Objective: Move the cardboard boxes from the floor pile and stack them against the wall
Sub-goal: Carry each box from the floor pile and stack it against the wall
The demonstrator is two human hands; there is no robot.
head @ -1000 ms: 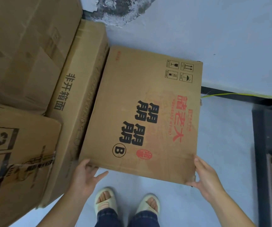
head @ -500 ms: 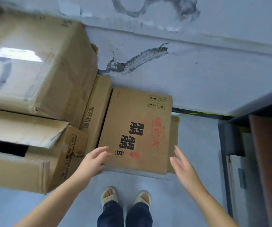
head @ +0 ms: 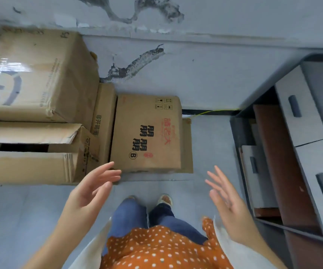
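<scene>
While both your left hand [head: 90, 188] and right hand [head: 227, 197] hang empty with fingers spread, the printed box [head: 147, 133] lies by the wall [head: 205, 74], apparently on flattened cardboard [head: 187, 146]; it could slide when more boxes are stacked on it.

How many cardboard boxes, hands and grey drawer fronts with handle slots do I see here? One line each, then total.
Cardboard boxes: 4 (taped box, open-flap box, narrow box, printed box)
Hands: 2 (left hand, right hand)
Grey drawer fronts: 3 ()
Total: 9
</scene>
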